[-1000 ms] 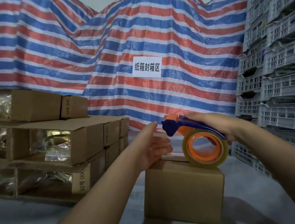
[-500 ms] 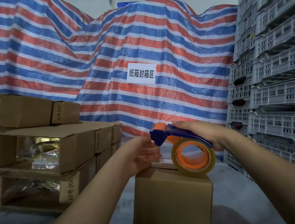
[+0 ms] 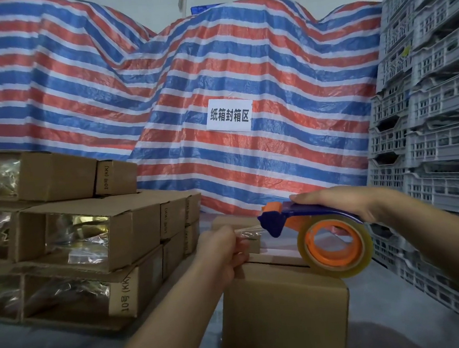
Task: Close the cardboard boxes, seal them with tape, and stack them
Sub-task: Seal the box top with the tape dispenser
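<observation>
A closed brown cardboard box [image 3: 285, 313] stands on the grey floor in front of me. My right hand [image 3: 347, 202] grips the blue handle of a tape dispenser [image 3: 319, 235] with an orange hub and a clear tape roll, held over the box's top right. My left hand [image 3: 226, 249] pinches the free end of the clear tape [image 3: 248, 231] just left of the dispenser's nose, at the box's top left edge. A short strip of tape stretches between hand and dispenser.
Stacked sealed cardboard boxes [image 3: 89, 236] stand at the left. Grey plastic crates [image 3: 430, 134] are piled along the right. A red, white and blue striped tarp [image 3: 214, 78] with a white sign [image 3: 228, 115] hangs behind. Another box [image 3: 227, 221] sits behind the one in front.
My left hand went from lying flat beside the dispenser to pinching the tape end and drawing it left. The dispenser stayed over the box. The view tilted up slightly.
</observation>
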Motion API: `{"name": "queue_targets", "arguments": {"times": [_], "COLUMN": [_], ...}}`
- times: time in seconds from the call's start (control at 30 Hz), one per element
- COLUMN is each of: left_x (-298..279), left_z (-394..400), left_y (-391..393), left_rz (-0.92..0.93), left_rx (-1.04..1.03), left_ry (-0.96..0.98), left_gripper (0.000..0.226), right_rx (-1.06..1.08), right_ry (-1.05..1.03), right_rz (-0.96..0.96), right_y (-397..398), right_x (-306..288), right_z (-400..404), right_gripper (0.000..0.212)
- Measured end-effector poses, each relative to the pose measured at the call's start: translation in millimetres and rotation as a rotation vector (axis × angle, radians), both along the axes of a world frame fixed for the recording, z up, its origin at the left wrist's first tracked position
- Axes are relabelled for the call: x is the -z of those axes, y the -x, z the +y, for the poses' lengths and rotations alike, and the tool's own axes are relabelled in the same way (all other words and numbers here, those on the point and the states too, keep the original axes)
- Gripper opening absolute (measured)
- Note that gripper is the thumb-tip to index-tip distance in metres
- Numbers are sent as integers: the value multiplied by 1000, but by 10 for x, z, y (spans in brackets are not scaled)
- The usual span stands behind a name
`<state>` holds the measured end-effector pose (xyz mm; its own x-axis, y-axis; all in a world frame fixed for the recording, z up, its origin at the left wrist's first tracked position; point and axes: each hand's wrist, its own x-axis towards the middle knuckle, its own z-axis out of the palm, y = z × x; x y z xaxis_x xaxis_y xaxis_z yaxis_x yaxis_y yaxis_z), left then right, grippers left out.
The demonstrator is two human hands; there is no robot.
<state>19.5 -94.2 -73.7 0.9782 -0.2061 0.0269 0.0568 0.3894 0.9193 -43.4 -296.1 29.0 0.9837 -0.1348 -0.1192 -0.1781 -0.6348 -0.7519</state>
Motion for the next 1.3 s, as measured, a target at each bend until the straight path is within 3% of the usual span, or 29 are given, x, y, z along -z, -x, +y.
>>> {"name": "queue_targets", "arguments": {"times": [0.17,0.33,0.47,0.93,1.3], "left_x": [17,89,242,492,673], "left_z": [37,344,398,417,265], "left_y": [-59,-182,-210,-332,-260], "left_rz": [40,-145,-184,-135,55], "left_rx": [3,-109,-93,-41,185], "left_ry": [35,-398,-502,-563,-595], "left_gripper": [14,12,10,13,19], "right_rx": [-41,-121,-99,-36,-86], "right_ry": [87,310,481,576,634], "right_rz": [50,32,48,120,117], "right_y": [-68,-178,-293,-424,-454], "right_x": [-33,-32,-45,-41,-34], "right_z": [89,276,396,571,591], "right_gripper": [43,36,42,42,35]}}
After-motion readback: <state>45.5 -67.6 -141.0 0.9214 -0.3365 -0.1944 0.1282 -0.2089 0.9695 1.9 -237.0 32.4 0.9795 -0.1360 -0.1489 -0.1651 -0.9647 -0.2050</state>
